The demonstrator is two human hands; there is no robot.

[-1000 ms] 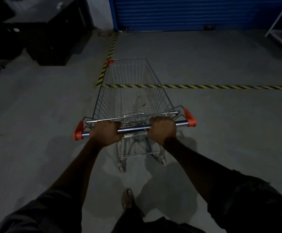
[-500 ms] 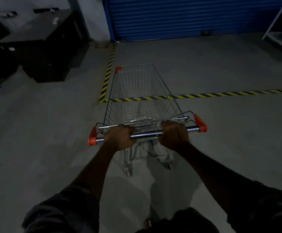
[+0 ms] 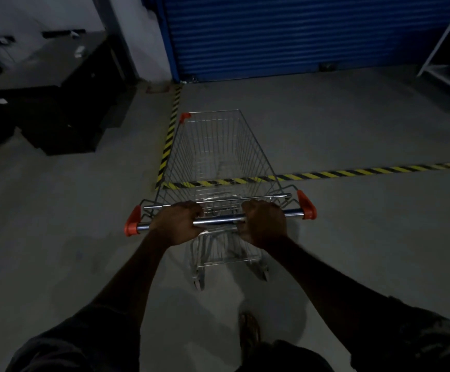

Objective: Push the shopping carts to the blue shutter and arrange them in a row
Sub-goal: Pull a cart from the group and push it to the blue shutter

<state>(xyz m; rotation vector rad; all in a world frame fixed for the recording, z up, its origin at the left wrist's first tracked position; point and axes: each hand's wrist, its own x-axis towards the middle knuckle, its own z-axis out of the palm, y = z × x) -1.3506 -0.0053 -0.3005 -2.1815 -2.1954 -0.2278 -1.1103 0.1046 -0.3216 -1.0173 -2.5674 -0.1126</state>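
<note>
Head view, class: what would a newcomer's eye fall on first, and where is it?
The wire shopping cart sits centre frame, its chrome handle held in the grip of the left hand and right hand. Ahead, the blue shutter fills the top, and yellow-black floor tape runs across under the cart.

Shutter – solid blue w/ horizontal ribs. Cart – silver wire grid, chrome bar, orange-red caps at the corners. Tape – yellow/black diagonal stripes. Floor flat grey. Cabinet black; shelf whitish.
</note>
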